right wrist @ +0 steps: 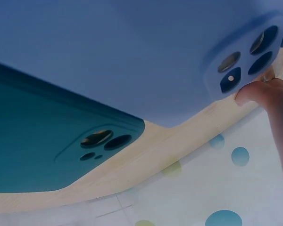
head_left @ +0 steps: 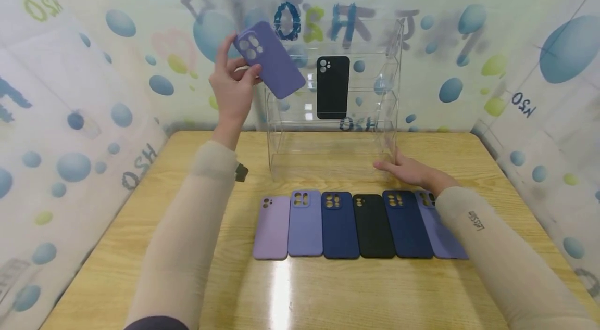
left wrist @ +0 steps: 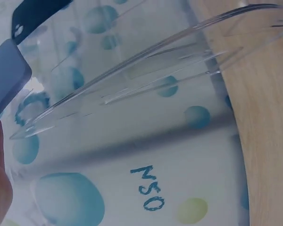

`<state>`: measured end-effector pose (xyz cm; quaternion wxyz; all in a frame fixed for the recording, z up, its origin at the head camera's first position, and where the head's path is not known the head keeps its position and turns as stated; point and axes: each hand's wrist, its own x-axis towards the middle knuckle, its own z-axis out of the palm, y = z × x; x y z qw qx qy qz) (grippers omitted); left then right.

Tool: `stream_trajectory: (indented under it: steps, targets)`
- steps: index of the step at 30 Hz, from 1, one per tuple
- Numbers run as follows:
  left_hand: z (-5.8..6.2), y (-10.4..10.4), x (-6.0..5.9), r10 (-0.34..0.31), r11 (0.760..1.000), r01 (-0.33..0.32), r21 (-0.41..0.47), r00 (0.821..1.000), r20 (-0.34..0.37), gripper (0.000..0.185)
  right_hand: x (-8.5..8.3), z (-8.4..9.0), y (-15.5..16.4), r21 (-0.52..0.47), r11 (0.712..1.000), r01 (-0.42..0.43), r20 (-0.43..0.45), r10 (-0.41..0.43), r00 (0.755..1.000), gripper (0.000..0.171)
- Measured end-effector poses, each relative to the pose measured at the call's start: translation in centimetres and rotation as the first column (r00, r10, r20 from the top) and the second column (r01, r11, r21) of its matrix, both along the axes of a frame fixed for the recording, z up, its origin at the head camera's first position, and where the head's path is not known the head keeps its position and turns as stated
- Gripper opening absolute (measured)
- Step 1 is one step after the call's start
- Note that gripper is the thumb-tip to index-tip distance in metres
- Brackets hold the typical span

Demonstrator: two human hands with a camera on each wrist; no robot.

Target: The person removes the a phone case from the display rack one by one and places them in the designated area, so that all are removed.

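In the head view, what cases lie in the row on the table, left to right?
Lilac case → periwinkle case → navy case → black case → second navy case → second periwinkle case, partly under the right forearm.

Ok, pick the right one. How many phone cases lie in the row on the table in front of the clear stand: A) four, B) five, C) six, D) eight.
C: the head view shows six cases side by side on the table, from the lilac case at one end to the purple case partly under the right sleeve; one more is held in the left hand and a black case sits in the stand.
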<state>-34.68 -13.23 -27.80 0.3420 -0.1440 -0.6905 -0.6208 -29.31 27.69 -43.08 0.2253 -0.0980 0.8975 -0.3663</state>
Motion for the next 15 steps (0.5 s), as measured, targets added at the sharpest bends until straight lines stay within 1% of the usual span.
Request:
stream_trajectory:
  steps: [3, 5, 8, 11, 15]
  targets:
    - [0.8, -0.8, 0.9, -0.061, 0.992, 0.059, 0.116, 0.998, 0.010, 0.069, 0.0, 0.0, 0.0, -0.005, 1.000, 0.002, 0.002, -0.002, 1.000, 0.107]
    - [1.0, -1.5, 1.4, -0.110, 0.983, 0.106, 0.150, 0.994, 0.025, 0.071, 0.0, 0.0, 0.0, -0.009, 1.000, 0.002, 0.002, -0.002, 1.000, 0.107]
    - [0.8, -2.6, 2.2, -0.174, 0.973, 0.161, 0.168, 0.982, 0.067, 0.072, 0.0, 0.1, 0.1, -0.013, 1.000, -0.001, -0.002, 0.001, 1.000, 0.106]
    - [0.1, -3.8, 3.0, -0.190, 0.973, 0.172, 0.155, 0.975, 0.117, 0.072, 0.0, 0.1, 0.1, -0.008, 1.000, -0.011, -0.008, 0.011, 1.000, 0.106]
    - [-1.1, -5.5, 4.2, -0.177, 0.978, 0.154, 0.141, 0.969, 0.173, 0.073, -0.1, 0.1, 0.1, 0.007, 0.999, -0.033, -0.015, 0.033, 0.999, 0.106]
